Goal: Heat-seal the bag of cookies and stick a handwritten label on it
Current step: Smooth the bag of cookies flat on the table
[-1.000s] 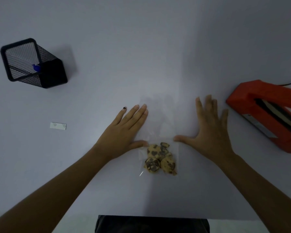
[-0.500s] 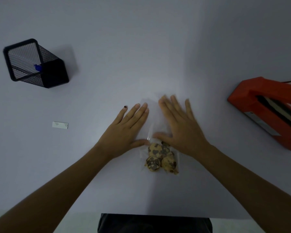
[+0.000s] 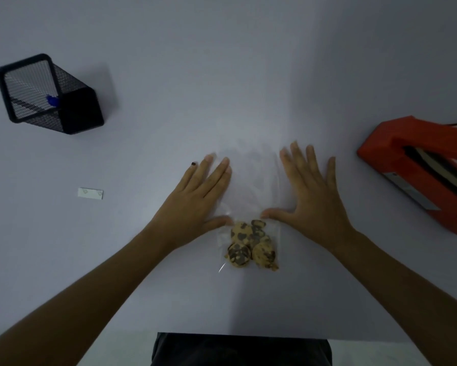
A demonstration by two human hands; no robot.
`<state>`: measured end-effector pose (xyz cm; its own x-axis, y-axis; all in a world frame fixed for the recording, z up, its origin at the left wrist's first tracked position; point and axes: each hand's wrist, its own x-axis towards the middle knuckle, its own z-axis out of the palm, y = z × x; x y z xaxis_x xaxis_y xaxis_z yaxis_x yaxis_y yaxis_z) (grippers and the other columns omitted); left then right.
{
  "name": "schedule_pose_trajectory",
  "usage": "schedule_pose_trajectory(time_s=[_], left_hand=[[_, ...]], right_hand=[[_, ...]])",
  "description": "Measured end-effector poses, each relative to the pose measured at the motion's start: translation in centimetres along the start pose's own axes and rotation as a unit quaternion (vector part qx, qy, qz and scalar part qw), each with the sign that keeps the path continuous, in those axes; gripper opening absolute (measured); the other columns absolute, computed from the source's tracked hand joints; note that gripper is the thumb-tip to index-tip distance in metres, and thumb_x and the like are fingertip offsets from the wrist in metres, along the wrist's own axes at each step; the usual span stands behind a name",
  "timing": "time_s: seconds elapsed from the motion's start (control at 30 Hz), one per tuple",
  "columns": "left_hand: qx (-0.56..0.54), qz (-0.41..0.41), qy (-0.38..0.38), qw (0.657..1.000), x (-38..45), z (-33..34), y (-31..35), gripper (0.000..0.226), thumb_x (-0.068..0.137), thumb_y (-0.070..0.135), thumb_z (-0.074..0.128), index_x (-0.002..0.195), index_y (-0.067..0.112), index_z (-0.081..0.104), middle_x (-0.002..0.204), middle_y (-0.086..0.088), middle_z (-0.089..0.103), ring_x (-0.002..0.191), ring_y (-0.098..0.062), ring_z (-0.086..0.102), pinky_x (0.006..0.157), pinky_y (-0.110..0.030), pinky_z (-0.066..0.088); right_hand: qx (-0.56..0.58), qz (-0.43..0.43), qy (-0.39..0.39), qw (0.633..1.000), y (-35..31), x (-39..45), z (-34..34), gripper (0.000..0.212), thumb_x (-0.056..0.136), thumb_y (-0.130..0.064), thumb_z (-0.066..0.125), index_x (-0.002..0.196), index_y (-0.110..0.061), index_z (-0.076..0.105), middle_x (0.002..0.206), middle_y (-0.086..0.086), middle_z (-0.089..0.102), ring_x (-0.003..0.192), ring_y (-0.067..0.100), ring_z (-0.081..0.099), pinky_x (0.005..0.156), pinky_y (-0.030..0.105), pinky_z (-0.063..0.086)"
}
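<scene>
From the head camera, your left hand (image 3: 195,204) and right hand (image 3: 311,199) both lie flat with fingers straight, gripping nothing, pressing the empty upper part of the clear bag (image 3: 251,180), whose cookies (image 3: 251,244) sit toward the table's (image 3: 222,75) near edge, between your thumbs.

i see my left hand (image 3: 195,204) lying flat, palm down, fingers straight and close together, thumb stretched toward the right. my right hand (image 3: 311,204) is also flat with fingers spread a little, thumb pointing left, and both forearms reach forward from the lower corners.
</scene>
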<state>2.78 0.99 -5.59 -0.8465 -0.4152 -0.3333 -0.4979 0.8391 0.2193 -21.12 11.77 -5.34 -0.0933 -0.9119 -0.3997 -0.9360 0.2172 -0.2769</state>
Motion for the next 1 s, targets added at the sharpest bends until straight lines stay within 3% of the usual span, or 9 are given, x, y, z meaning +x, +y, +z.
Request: schedule_pose_trajectory(time_s=[0.1,0.23,0.33,0.53,0.73,0.8,0.87,1.0], left_hand=[[-0.013,-0.012,0.048,0.999,-0.1,-1.2,1.3,0.087,0.091,0.057,0.047,0.151,0.005,0.01,0.16,-0.015,0.002,0.147,-0.033,-0.005,0.119,-0.047,0.006],[-0.015,0.023,0.077,0.997,2.0,-1.6,3.0,0.08,0.094,0.056,0.036,0.15,0.003,0.016,0.159,-0.016,0.012,0.147,-0.031,0.007,0.119,-0.046,0.011],[0.006,0.045,0.04,0.998,3.8,-0.8,2.3,0.085,0.09,0.062,0.03,0.15,0.003,0.018,0.158,-0.015,0.014,0.146,-0.03,0.013,0.118,-0.051,0.019],[0.046,0.05,-0.028,0.997,3.8,-1.2,-2.7,0.107,0.077,0.083,0.026,0.152,0.011,0.001,0.161,-0.004,-0.003,0.148,-0.024,-0.002,0.119,-0.054,0.01],[0.024,0.004,-0.039,0.999,4.1,-1.8,-3.0,0.132,0.063,0.092,0.035,0.15,0.004,-0.01,0.159,-0.012,-0.013,0.148,-0.023,-0.009,0.121,-0.049,0.008],[0.021,0.005,-0.041,0.999,4.1,-1.8,-2.9,0.132,0.063,0.092,0.036,0.149,0.004,-0.011,0.159,-0.012,-0.014,0.148,-0.024,-0.01,0.121,-0.049,0.007],[0.022,0.004,-0.041,0.999,4.1,-1.8,-2.9,0.132,0.064,0.093,0.036,0.149,0.004,-0.011,0.159,-0.012,-0.014,0.148,-0.024,-0.011,0.121,-0.049,0.007],[0.02,0.004,-0.042,0.999,4.0,-1.8,-2.9,0.13,0.065,0.092,0.035,0.15,0.004,-0.008,0.159,-0.012,-0.012,0.148,-0.023,-0.01,0.121,-0.049,0.006]], right_hand=[[-0.007,-0.002,-0.003,1.0,0.0,0.2,-0.1,0.116,0.07,-0.086,0.041,0.153,-0.022,-0.007,0.162,0.004,-0.008,0.148,0.027,-0.011,0.116,0.058,-0.007],[-0.005,0.0,-0.008,1.0,0.0,0.3,-0.1,0.118,0.069,-0.086,0.043,0.153,-0.021,-0.009,0.162,0.005,-0.01,0.148,0.026,-0.012,0.116,0.059,-0.006],[0.002,0.012,-0.015,1.0,-0.1,0.2,0.0,0.12,0.069,-0.087,0.045,0.151,-0.023,-0.015,0.161,0.002,-0.014,0.148,0.024,-0.015,0.116,0.057,-0.009],[0.016,0.037,-0.016,0.999,-0.2,0.0,0.3,0.122,0.066,-0.088,0.04,0.151,-0.02,-0.016,0.16,0.001,-0.017,0.147,0.021,-0.017,0.115,0.055,-0.01],[0.039,0.048,-0.023,0.998,-1.2,0.0,-0.5,0.129,0.069,-0.073,0.061,0.148,-0.013,-0.022,0.159,0.004,-0.022,0.146,0.021,-0.021,0.116,0.051,-0.012],[0.035,0.014,-0.004,0.999,-2.3,0.3,-1.1,0.117,0.078,-0.054,0.064,0.15,-0.01,-0.017,0.16,0.007,-0.017,0.147,0.022,-0.018,0.117,0.051,-0.011],[0.047,-0.025,0.049,0.997,-4.0,1.2,-1.2,0.093,0.082,-0.031,0.053,0.152,-0.004,-0.002,0.162,0.012,-0.003,0.149,0.023,-0.009,0.119,0.053,-0.005],[0.002,-0.013,0.083,0.996,-6.0,4.6,0.2,0.063,0.095,-0.026,0.03,0.151,-0.001,0.015,0.16,0.016,0.015,0.149,0.027,0.009,0.118,0.057,0.005]])
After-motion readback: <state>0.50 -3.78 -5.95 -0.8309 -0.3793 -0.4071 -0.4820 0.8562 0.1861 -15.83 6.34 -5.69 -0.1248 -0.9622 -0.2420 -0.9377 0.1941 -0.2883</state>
